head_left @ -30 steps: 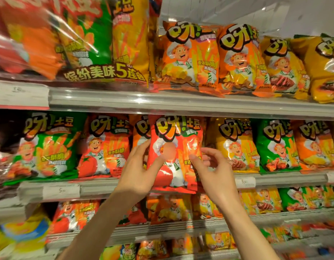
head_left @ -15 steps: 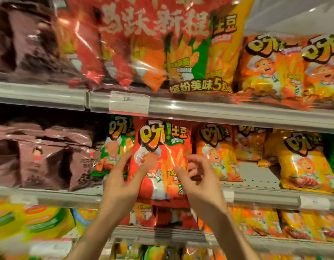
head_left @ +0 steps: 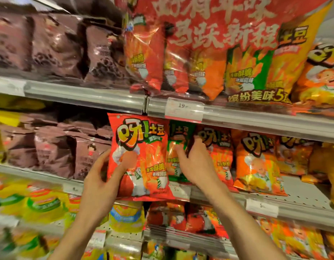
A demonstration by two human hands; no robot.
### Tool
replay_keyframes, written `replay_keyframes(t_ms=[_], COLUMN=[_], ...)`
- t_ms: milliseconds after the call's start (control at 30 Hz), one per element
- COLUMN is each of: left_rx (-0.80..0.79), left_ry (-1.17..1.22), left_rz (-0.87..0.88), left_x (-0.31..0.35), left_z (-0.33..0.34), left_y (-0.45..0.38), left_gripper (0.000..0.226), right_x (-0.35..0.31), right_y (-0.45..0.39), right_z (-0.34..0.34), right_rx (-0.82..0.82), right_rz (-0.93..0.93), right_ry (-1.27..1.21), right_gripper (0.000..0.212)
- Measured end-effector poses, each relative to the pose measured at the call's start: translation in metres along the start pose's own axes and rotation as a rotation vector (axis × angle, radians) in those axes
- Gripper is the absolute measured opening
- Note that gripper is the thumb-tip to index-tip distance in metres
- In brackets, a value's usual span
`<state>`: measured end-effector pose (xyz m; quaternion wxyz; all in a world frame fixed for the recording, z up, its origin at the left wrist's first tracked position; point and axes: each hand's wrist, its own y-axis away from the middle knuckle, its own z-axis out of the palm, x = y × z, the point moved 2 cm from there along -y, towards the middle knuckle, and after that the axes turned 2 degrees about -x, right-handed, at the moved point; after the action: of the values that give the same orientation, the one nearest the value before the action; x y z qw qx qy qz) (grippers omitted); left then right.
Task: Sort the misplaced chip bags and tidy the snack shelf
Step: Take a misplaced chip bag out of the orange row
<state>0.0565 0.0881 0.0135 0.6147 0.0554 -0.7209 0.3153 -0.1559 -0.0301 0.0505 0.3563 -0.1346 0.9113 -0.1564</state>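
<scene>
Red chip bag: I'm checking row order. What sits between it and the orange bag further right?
Head view: a green bag, which the right hand touches, sits between red chip bag and orange bag.

The metal shelf (head_left: 303, 200) carries brown bags (head_left: 55, 149), a green bag (head_left: 176, 147) and orange bags (head_left: 256, 164).

The left hand (head_left: 104, 177) holds a red chip bag (head_left: 139, 156) up in front of the middle shelf (head_left: 275, 207), thumb on its front. The right hand (head_left: 197, 162) grips a green chip bag (head_left: 176, 139) just beside it. Brown bags (head_left: 55, 149) stand at the shelf's left end and orange bags (head_left: 256, 162) to the right.
</scene>
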Motion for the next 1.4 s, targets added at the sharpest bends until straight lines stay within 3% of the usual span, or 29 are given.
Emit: replay_keyframes(t_ms=[200,867,967,1400], left_rx=[0.035,0.087,0.101,-0.018], left_ry=[-0.032,-0.088,-0.090,-0.095], left_rz=[-0.006,-0.029,-0.013,0.057], left_x=[0.000,-0.002,0.000,-0.015], left_z=[-0.018,-0.036,-0.039,0.022], left_y=[-0.001,-0.001,0.000,-0.017], left_gripper=[0.043,0.046,0.036,0.035], right_x=[-0.013,-0.023,-0.022,0.048], right_y=[-0.014,-0.023,-0.021,0.029], right_z=[0.020,0.022,0.016,-0.078], right_rx=[-0.129,0.023,0.035,0.146], right_rz=[0.095,0.066,0.058,0.037], right_ry=[0.210,0.133,0.128,0.043], right_gripper=[0.097,0.079,0.074,0.086])
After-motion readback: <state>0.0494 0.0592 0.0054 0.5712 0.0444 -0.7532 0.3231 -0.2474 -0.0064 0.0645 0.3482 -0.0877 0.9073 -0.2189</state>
